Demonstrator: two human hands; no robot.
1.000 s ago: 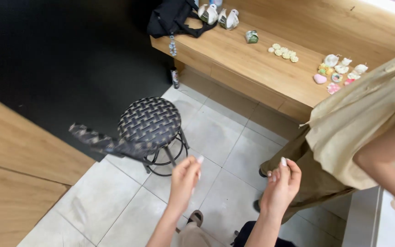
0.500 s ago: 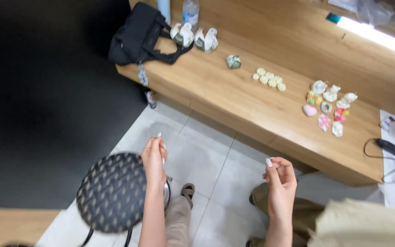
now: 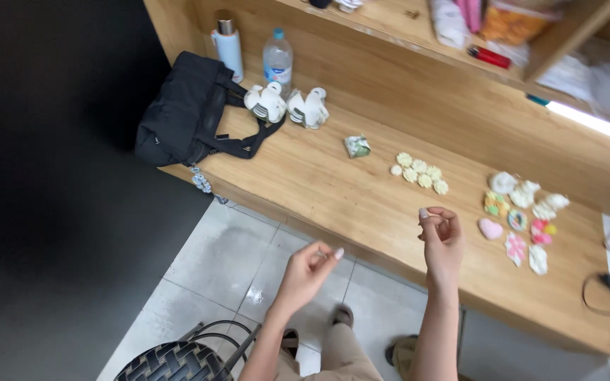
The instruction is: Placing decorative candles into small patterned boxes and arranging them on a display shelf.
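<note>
Hands are raised mid-frame: left hand (image 3: 308,271) pinched, right hand (image 3: 440,236) loosely curled; contents cannot be told. Small pale moulded pieces (image 3: 418,170) on the long wooden bench (image 3: 333,190), centre-right, could be knocked off.

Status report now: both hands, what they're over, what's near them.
Left hand raised above the floor tiles, fingertips pinched, nothing visible in its grip. Right hand curled over the wooden bench, empty. Nearest: pink heart piece, pale round pieces.

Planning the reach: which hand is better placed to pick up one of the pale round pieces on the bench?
Probably the right hand: it is raised over the wooden bench, just below the pale round pieces. The left hand hangs over the floor, farther off.
</note>
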